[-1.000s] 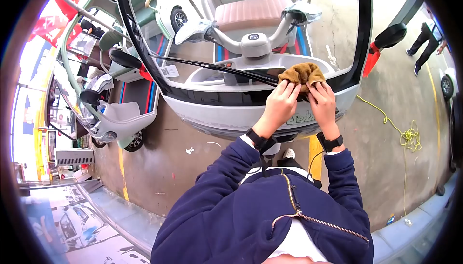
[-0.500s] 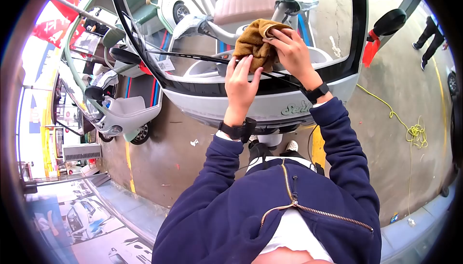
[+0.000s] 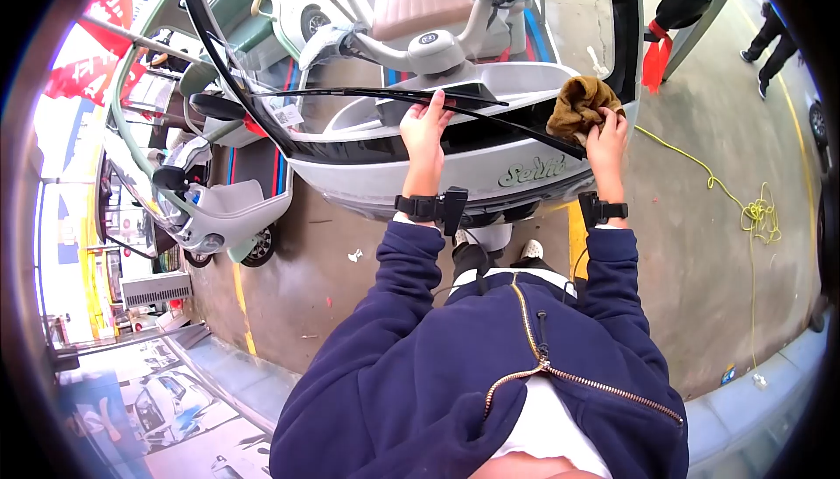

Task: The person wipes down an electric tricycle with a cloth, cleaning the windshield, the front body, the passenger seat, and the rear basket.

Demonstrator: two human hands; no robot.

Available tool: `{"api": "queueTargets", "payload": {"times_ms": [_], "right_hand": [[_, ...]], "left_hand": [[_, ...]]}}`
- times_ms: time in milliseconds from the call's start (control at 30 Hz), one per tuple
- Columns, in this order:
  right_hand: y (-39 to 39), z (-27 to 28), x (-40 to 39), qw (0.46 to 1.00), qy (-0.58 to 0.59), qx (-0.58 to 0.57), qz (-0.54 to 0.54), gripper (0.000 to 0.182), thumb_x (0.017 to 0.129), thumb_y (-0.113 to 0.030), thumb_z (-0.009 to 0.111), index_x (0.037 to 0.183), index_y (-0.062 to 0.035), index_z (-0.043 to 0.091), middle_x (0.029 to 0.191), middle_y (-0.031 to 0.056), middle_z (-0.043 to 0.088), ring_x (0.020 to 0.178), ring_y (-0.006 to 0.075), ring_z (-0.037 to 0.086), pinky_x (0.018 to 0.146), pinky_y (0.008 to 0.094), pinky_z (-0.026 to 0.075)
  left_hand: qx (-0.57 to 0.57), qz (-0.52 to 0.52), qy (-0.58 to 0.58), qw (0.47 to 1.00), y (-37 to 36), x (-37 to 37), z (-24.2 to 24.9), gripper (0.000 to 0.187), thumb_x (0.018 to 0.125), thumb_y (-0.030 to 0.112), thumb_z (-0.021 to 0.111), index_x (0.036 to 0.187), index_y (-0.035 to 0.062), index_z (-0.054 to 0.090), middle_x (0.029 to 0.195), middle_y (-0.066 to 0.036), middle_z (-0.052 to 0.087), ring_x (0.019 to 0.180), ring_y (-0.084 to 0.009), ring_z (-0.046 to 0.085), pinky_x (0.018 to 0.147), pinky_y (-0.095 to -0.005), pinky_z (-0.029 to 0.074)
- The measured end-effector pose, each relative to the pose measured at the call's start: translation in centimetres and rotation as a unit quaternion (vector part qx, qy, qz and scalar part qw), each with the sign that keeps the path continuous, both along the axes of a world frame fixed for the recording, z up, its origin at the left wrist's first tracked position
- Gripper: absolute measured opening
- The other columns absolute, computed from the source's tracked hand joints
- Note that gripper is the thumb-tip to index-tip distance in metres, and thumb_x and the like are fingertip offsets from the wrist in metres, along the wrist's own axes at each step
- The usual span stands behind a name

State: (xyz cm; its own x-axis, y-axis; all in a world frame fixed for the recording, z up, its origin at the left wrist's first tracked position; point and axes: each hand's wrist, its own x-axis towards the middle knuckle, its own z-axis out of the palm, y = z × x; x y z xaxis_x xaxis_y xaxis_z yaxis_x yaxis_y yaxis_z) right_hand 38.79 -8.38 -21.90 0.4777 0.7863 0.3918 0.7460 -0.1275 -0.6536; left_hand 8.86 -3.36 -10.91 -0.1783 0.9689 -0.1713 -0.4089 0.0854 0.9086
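My left hand is closed on the windshield wiper at the front of a small white vehicle, its fingertips around the thin black arm. The wiper's blade stretches left across the clear windshield. On the right, my right hand grips a crumpled brown cloth. The cloth lies against the lower right part of the windshield, close to the wiper arm's lower end. Below the wiper is the white front panel with green lettering.
Behind the windshield are handlebars and a pinkish-brown seat. A second, pale green vehicle stands at left. A black mirror with a red ribbon juts out at right. Yellow cord lies on the floor; a person is beyond.
My right hand has carried the brown cloth right and slightly down, away from my left hand. The left hand stays near the wiper's middle, now closed on it. The view has shifted slightly.
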Motion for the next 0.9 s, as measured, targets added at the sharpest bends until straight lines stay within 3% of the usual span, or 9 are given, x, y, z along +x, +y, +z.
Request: {"api": "queueTargets", "payload": {"times_ms": [167,433,833,900], "right_hand": [[0.2,-0.6,-1.0,0.998,-0.058,-0.015,-0.027,0.041,0.087,-0.007,0.058,0.127,-0.0105,0.050,0.130,0.0228,0.045,0.116,0.0460,0.048,0.098,0.0520,0.041],[0.6,-1.4,-0.7,0.998,-0.059,-0.009,-0.010,0.044,0.088,-0.007,0.057,0.131,-0.0099,0.047,0.132,0.0258,0.040,0.114,0.0502,0.046,0.098,0.0551,0.041],[0.8,-2.5,-0.4,0.998,-0.058,0.013,-0.001,0.048,0.086,-0.005,0.057,0.133,-0.0110,0.045,0.134,0.0279,0.037,0.114,0.0520,0.044,0.099,0.0586,0.038],[0.6,-2.1,-0.4,0.999,-0.050,0.018,-0.013,0.045,0.085,-0.006,0.059,0.129,-0.0107,0.051,0.131,0.0259,0.042,0.116,0.0487,0.046,0.100,0.0550,0.039]], "left_hand": [[-0.018,0.070,-0.057,0.996,1.1,1.1,-0.2,0.022,0.088,0.007,0.074,0.100,-0.0025,0.058,0.090,-0.008,0.064,0.076,-0.0185,0.067,0.072,-0.0301,0.057],[-0.036,0.108,-0.125,0.986,2.1,1.6,-0.5,0.018,0.084,0.001,0.072,0.096,0.0009,0.058,0.087,-0.007,0.064,0.071,-0.0179,0.064,0.066,-0.0273,0.054],[0.018,0.038,-0.140,0.989,1.6,0.7,-0.9,0.015,0.086,0.004,0.069,0.099,-0.0006,0.062,0.099,-0.013,0.069,0.079,-0.0169,0.063,0.070,-0.0268,0.055],[0.038,0.006,-0.143,0.989,1.2,0.3,-0.9,0.013,0.087,0.005,0.069,0.098,0.0006,0.063,0.098,-0.011,0.069,0.081,-0.0169,0.063,0.074,-0.0271,0.055]]}}
